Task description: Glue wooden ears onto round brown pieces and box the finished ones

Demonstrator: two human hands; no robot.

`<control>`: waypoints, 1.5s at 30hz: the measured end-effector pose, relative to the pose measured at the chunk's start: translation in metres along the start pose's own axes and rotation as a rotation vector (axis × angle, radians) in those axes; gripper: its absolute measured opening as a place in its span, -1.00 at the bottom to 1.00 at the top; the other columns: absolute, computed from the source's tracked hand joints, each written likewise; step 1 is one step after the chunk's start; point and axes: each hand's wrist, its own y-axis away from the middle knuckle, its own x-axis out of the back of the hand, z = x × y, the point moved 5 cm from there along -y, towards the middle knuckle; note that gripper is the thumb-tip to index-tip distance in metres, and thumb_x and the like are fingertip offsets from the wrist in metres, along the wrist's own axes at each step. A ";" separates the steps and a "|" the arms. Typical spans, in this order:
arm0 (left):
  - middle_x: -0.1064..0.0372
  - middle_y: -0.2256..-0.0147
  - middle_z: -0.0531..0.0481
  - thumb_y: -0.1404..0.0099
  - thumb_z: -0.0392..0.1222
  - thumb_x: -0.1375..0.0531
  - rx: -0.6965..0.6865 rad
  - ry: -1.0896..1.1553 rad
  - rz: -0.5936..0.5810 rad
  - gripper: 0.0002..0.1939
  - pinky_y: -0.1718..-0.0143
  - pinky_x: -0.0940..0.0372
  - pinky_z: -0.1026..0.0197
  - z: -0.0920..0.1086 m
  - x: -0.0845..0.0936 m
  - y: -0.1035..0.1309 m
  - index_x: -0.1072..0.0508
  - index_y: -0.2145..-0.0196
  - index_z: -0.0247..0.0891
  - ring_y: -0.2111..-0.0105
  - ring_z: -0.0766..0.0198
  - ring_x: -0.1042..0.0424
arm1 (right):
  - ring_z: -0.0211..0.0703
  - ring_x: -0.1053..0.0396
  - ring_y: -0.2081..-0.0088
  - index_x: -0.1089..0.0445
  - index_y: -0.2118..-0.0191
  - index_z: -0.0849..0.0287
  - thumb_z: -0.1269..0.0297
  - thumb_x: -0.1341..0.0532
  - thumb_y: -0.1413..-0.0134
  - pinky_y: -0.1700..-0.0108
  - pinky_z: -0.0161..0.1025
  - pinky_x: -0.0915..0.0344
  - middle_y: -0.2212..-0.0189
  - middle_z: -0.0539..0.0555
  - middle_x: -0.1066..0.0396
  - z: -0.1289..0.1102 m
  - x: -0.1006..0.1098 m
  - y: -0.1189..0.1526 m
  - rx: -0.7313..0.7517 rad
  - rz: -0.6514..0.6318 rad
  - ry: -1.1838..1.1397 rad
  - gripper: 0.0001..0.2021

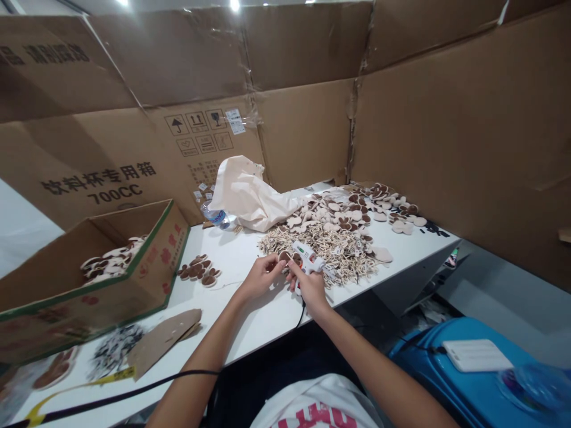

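My left hand (263, 274) is closed, pinching a small brown fuzzy piece (284, 257) between thumb and fingers. Close against it, my right hand (312, 290) wraps round a white hot glue gun (304, 252) whose dark cord hangs over the table's front edge. The fingertips of both hands meet near the brown piece, so its full outline is hidden. Just beyond the hands lies a heap of short cream cords (339, 255). Behind that spreads a pile of brown and cream fuzzy cut-outs (352, 214).
At the left, a cardboard box (151, 255) holds more cut-outs. Several brown cut-outs (198, 270) lie beside it. A cream cloth bag (250, 199) and a plastic bottle (215, 215) stand at the back. Cardboard walls (307, 131) enclose the table. A blue stool (464, 333) bears a white power bank (477, 355).
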 end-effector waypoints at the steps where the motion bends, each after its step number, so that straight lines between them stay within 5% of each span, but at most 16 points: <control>1: -0.36 0.44 0.02 -0.44 0.24 -0.22 -0.010 -0.015 -0.002 -0.51 0.33 -0.23 0.21 0.000 0.001 0.000 -0.39 0.41 -0.24 0.41 0.27 -0.31 | -0.28 -0.29 0.69 -0.46 0.42 0.16 -0.07 -0.44 -0.05 0.60 -0.31 -0.20 0.61 -0.02 -0.46 0.000 0.000 0.000 0.001 -0.004 -0.014 -0.62; 20: -0.21 0.46 0.09 -0.56 0.16 -0.07 -0.086 -0.190 0.116 -0.53 0.34 -0.12 0.18 -0.009 0.008 -0.003 -0.33 0.40 -0.22 0.42 0.28 -0.21 | -0.26 -0.30 0.70 -0.48 0.36 0.16 -0.13 -0.41 -0.09 0.61 -0.32 -0.16 0.61 0.01 -0.48 -0.001 -0.002 0.000 -0.006 -0.038 0.011 -0.59; 28: -0.20 0.48 0.08 -0.51 0.22 -0.13 -0.061 -0.116 0.102 -0.50 0.36 -0.11 0.18 -0.001 0.009 -0.003 -0.34 0.43 -0.22 0.44 0.28 -0.19 | -0.27 -0.28 0.71 -0.46 0.35 0.16 -0.12 -0.40 -0.10 0.62 -0.33 -0.15 0.61 0.01 -0.49 0.003 -0.002 -0.001 -0.020 -0.042 -0.011 -0.60; 33: -0.23 0.50 0.04 -0.55 0.29 0.00 -0.008 0.018 0.076 -0.41 0.33 -0.15 0.15 -0.007 0.006 -0.002 -0.31 0.45 -0.21 0.45 0.25 -0.22 | -0.26 -0.29 0.70 -0.47 0.34 0.15 -0.13 -0.40 -0.09 0.61 -0.32 -0.16 0.61 0.01 -0.48 0.000 -0.002 0.000 -0.012 -0.027 -0.018 -0.60; 40: -0.23 0.51 0.04 -0.54 0.30 -0.02 -0.041 -0.046 0.103 -0.40 0.34 -0.15 0.16 -0.006 0.007 -0.001 -0.30 0.49 -0.21 0.46 0.26 -0.21 | -0.24 -0.28 0.70 -0.47 0.34 0.14 -0.12 -0.42 -0.04 0.62 -0.30 -0.17 0.63 0.00 -0.48 -0.001 -0.003 0.000 -0.009 -0.019 -0.033 -0.60; 45: -0.24 0.48 0.11 -0.52 0.13 -0.11 -0.015 0.075 0.180 -0.67 0.40 -0.17 0.20 -0.008 0.010 -0.002 -0.46 0.14 -0.18 0.49 0.28 -0.23 | -0.27 -0.28 0.70 -0.49 0.33 0.16 -0.10 -0.41 -0.09 0.60 -0.32 -0.17 0.61 0.00 -0.49 0.002 -0.003 -0.001 -0.015 -0.029 -0.016 -0.62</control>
